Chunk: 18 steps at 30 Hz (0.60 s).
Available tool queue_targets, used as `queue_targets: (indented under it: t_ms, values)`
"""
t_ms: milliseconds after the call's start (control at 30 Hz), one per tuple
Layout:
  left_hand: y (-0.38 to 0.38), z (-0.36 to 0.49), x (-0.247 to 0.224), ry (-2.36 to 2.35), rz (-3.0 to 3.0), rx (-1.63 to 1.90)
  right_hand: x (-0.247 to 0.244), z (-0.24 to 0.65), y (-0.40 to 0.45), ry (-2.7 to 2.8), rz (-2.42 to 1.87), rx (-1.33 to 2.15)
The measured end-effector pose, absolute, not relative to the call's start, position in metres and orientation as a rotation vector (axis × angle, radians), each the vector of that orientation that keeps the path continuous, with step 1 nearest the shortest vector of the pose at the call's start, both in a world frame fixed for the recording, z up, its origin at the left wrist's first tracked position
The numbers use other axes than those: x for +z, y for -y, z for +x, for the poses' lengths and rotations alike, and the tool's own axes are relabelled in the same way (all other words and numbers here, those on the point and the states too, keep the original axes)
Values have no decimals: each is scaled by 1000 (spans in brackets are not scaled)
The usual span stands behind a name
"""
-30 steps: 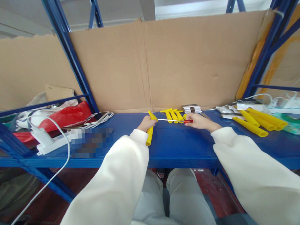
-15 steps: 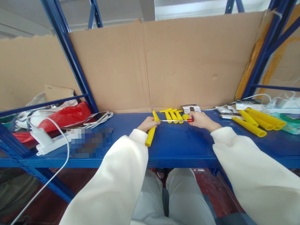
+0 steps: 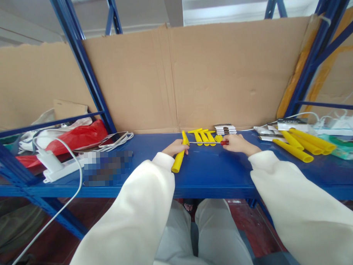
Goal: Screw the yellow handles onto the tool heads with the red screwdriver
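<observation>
My left hand [image 3: 175,147] is wrapped round a yellow tube-shaped piece [image 3: 178,162], whose open lower end points toward me and whose top carries a yellow crosspiece. Closed on the red handle of a screwdriver [image 3: 206,143], my right hand [image 3: 236,144] holds it level. The thin metal shaft reaches left to the upper part of the yellow piece; its tip is too small to make out. Just behind the shaft lie several yellow T-shaped pieces [image 3: 204,136], beside a small stack of white and black packets [image 3: 225,129].
Several yellow tubes [image 3: 294,150] lie at the right of the blue shelf [image 3: 212,173], near white packets and a green pack [image 3: 346,148]. At left are a power strip [image 3: 62,171], a phone [image 3: 112,139] and a red bag [image 3: 78,138]. Cardboard [image 3: 220,73] stands behind.
The yellow piece in my left hand has shifted very slightly to the right. My right hand keeps its hold on the screwdriver, almost in the same place.
</observation>
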<state>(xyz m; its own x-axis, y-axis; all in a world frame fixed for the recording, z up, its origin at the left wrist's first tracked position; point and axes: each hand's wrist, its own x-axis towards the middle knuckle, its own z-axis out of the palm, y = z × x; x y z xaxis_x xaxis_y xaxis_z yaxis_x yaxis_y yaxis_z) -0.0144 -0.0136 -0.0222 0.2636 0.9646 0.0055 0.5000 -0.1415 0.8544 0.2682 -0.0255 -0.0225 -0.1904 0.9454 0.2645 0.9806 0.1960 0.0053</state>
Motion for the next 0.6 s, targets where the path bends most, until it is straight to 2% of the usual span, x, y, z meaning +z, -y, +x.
queue_targets:
  t_ms: [600]
  values:
    - [24, -11, -17, -1383, 1735, 733, -20, 268, 31, 2276, -1829, -252]
